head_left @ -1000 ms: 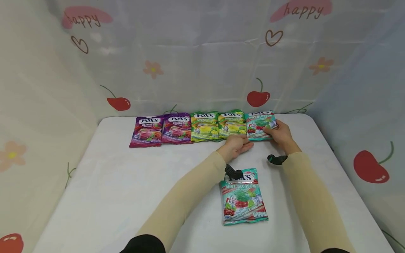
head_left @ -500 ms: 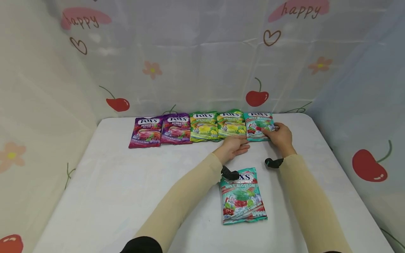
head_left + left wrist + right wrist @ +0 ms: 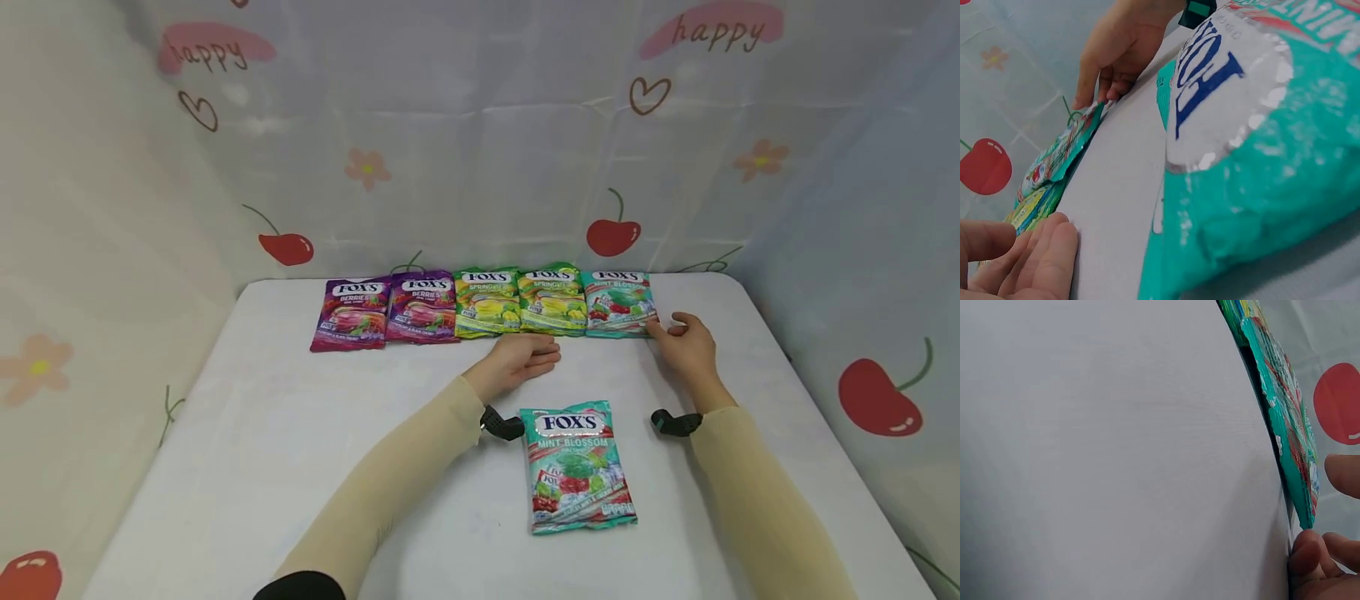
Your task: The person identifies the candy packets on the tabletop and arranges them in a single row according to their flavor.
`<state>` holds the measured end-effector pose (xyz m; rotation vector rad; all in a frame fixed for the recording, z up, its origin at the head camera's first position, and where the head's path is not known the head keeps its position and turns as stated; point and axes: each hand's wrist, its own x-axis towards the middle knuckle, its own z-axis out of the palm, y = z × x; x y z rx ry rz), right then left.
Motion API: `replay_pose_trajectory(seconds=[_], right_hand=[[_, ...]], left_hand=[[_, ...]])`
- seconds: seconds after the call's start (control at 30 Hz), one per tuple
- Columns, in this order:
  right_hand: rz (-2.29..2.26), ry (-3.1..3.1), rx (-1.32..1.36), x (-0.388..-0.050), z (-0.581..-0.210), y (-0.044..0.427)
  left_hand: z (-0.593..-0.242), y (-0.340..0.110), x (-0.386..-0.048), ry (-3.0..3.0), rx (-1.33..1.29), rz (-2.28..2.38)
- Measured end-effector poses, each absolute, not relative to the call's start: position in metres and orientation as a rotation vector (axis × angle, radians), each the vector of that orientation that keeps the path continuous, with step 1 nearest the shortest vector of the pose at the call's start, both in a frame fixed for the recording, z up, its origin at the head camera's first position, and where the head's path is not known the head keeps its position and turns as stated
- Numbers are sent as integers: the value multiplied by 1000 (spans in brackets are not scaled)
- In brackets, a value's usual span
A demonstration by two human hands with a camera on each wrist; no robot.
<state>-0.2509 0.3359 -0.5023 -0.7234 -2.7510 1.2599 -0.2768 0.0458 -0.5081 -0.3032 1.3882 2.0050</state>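
At the back of the table a mint blossom candy bag point(image 3: 618, 302) ends the row on the right. My right hand point(image 3: 686, 346) is by its lower right corner, a fingertip at or touching the edge; the right wrist view shows the fingers apart and not pinching the bag point(image 3: 1288, 419). My left hand point(image 3: 517, 362) is just in front of the yellow-green springtea candy bags point(image 3: 552, 302), its fingers extended and holding nothing. Nearer the front, a second mint blossom candy bag point(image 3: 576, 471) lies face up between the forearms, large in the left wrist view.
Two purple berries candy bags point(image 3: 350, 317) make up the left end of the row. Behind the row rises a printed curtain point(image 3: 480, 192), and curtains also flank the white table point(image 3: 300, 450).
My left hand has drawn back to the left, away from the row. The right hand has let go of the rear mint bag and slid right and nearer; the bags hold their places.
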Motion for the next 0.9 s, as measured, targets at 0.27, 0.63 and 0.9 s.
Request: replay_pose_trajectory(seconds=[0.27,0.63,0.9], right_hand=[[1371,-2809,-693,-216,-499,333],[1506,-2872,-525,-163,-492,330],[1646,-2914,-385,-132,-493,318]], left_hand=[[-509,15,-261,1409,-281,1955],[-503,-24,-229,1410,-222,1882],[-505,-50,-203,1403,-221,1856]])
